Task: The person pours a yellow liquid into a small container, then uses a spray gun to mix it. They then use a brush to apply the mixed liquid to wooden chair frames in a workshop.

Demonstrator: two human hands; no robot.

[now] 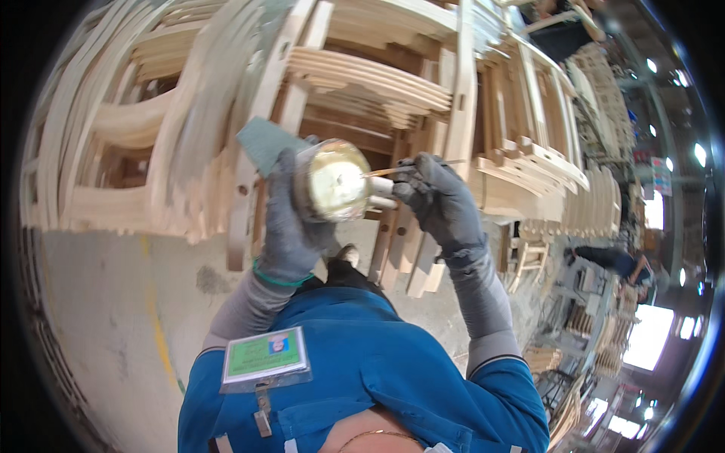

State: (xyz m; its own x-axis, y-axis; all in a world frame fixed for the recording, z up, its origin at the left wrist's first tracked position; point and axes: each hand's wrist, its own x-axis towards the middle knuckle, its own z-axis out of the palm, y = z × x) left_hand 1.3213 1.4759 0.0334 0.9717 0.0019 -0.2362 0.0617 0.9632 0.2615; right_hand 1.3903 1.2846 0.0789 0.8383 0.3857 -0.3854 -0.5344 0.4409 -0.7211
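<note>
My left hand [289,226], in a grey work glove, is wrapped round a clear round jar [338,181] with a pale cream-coloured substance inside. A flat grey-green piece, like sandpaper [266,145], sticks out beyond the fingers of that hand; whether they grip it too is hard to see. Opposite, my gloved right hand [444,202] pinches a thin wooden stick [382,172]. Its tip points left and meets the jar's rim in this view. Both hands are raised in front of stacked chair frames [370,83] of bare wood.
More curved wooden frames [162,143] stand packed at the left, and others [529,162] are stacked at the right. Below lies a concrete floor [98,302] with a yellow line. Another person [612,260] is far off at the right; part of someone shows at the top right.
</note>
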